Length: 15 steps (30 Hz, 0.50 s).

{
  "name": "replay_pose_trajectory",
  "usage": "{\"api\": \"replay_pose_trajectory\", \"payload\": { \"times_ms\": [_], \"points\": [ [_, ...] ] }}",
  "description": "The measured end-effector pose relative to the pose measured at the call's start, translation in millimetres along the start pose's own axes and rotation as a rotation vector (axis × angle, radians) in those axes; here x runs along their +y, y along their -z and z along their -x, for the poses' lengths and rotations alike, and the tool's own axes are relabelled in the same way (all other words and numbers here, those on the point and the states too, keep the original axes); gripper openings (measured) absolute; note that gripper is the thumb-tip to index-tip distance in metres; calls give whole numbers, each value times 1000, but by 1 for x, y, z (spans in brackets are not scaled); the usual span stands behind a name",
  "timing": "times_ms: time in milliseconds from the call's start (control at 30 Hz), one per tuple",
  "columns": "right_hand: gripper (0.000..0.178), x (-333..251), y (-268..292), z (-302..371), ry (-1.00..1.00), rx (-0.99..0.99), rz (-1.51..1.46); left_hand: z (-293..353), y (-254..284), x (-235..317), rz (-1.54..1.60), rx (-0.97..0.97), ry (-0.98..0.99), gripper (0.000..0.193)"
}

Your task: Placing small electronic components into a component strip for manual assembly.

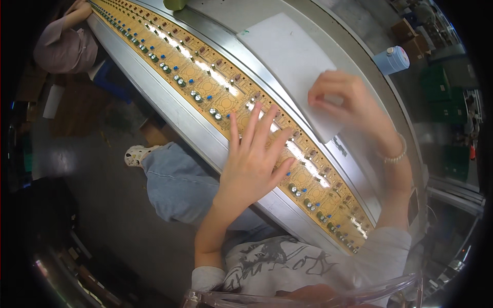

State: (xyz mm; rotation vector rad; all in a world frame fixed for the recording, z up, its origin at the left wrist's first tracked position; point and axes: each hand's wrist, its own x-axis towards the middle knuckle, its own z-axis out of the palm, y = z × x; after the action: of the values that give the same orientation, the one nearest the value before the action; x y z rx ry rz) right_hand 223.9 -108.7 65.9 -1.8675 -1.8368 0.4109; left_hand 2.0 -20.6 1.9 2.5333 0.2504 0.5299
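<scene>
A long row of yellow-brown circuit boards (215, 97) runs diagonally along a metal rail, carrying green-and-silver capacitors, blue parts and small brown parts. My left hand (251, 161) lies palm down over the boards, fingers spread, with nothing in it. Further right, my right hand (344, 100) hovers above the near end of a white foam-like sheet (287, 51). Its thumb and fingertips are curled together in a pinch, slightly blurred. Whether a small part sits between them I cannot make out. A beaded bracelet (395, 152) circles the right wrist.
A light blue bottle (391, 60) stands on the grey ledge at the right. Beside the far left of the rail is another person's arm (72, 20). The metal rail edge (154, 87) borders the boards. Green bins (436, 82) and brown boxes (403, 31) stand beyond the ledge.
</scene>
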Motion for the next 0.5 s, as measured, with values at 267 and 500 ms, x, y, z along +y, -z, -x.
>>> {"api": "replay_pose_trajectory", "payload": {
  "times_ms": [267, 500],
  "points": [
    [6, -7, -24, 25, 138, -137, 42, -1, -1, 1, -5, -3, 5, 43],
    [9, -7, -25, 25, 158, -154, 133, -1, -1, 1, -38, 7, -24, 40]
  ]
}}
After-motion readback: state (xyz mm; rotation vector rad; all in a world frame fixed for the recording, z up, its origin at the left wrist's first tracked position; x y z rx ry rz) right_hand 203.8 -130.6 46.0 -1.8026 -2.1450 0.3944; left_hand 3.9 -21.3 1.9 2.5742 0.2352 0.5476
